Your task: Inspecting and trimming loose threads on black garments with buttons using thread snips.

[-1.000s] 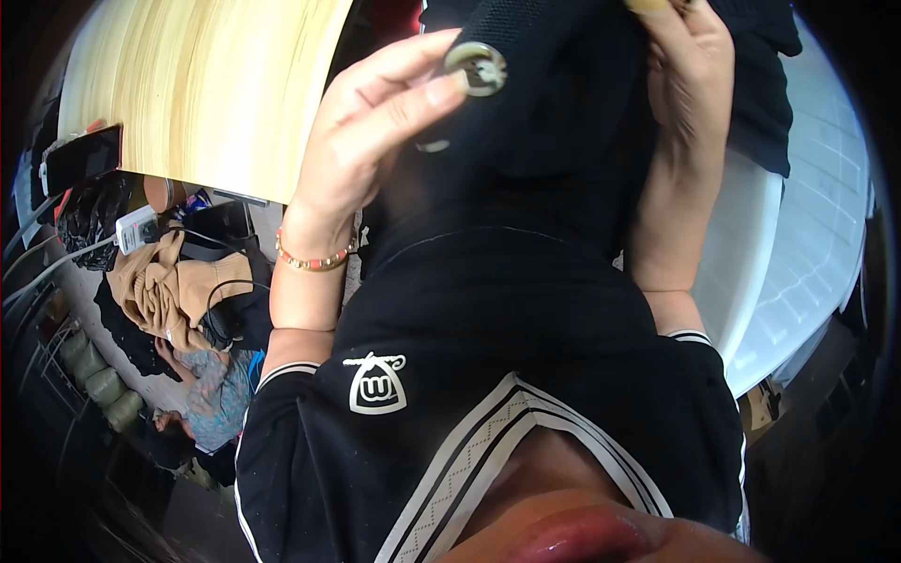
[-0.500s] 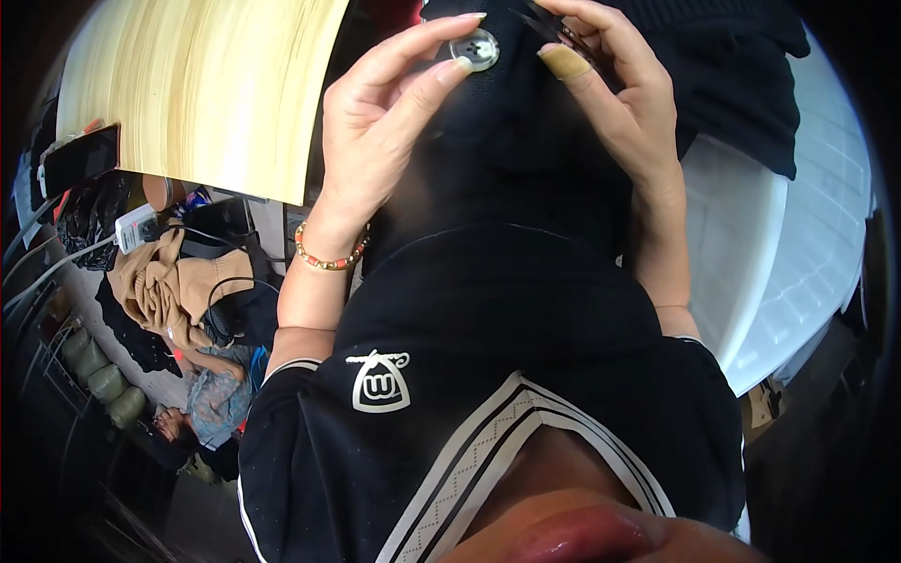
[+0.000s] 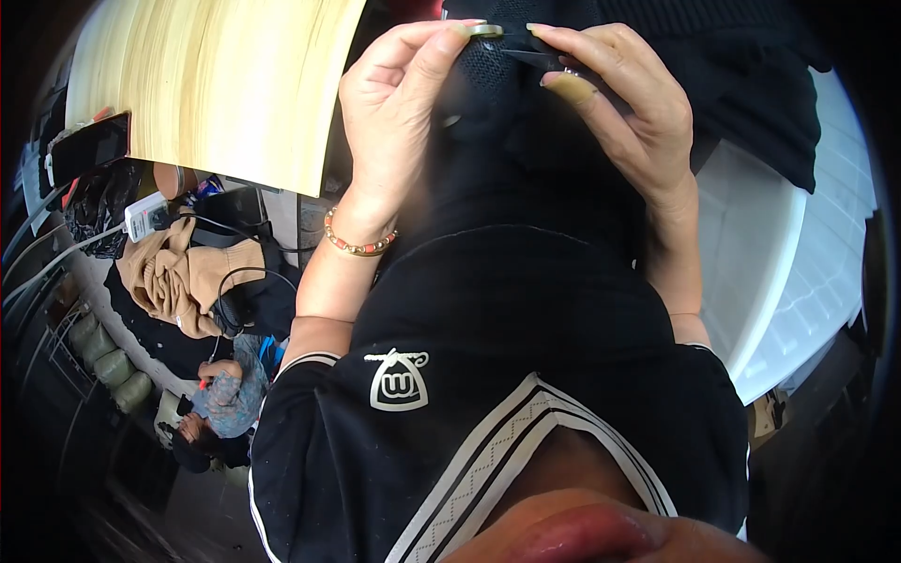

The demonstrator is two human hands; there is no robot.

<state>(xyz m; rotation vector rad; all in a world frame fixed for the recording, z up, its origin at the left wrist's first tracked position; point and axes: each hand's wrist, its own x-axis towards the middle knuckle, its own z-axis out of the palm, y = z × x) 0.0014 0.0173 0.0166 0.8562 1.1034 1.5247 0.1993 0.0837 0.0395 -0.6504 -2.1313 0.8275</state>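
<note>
Between the thumb and forefinger of my left hand (image 3: 399,84) is a round grey button (image 3: 486,30), turned nearly edge-on. My right hand (image 3: 624,103) closes around a small dark pointed tool that looks like thread snips (image 3: 533,58). Its tip points left, just below the button, with a small gap between. A tan-yellow covering (image 3: 571,88) wraps the right thumb's tip. Beneath both hands lies a black knitted garment (image 3: 741,103), draped across my lap and off to the right. Most of the tool is hidden in my right palm.
A pale wood-grain table (image 3: 216,84) stands at upper left, a phone (image 3: 89,150) by its edge. Below are a white plug adapter (image 3: 145,218), cables and a tan knitted garment (image 3: 188,281). Another person (image 3: 230,399) sits at lower left. A white plastic bin (image 3: 760,272) stands right.
The button has tipped from face-on to edge-on. My right hand has come slightly lower, and the tool's point now reaches left toward the button. The whole view has shifted a little.
</note>
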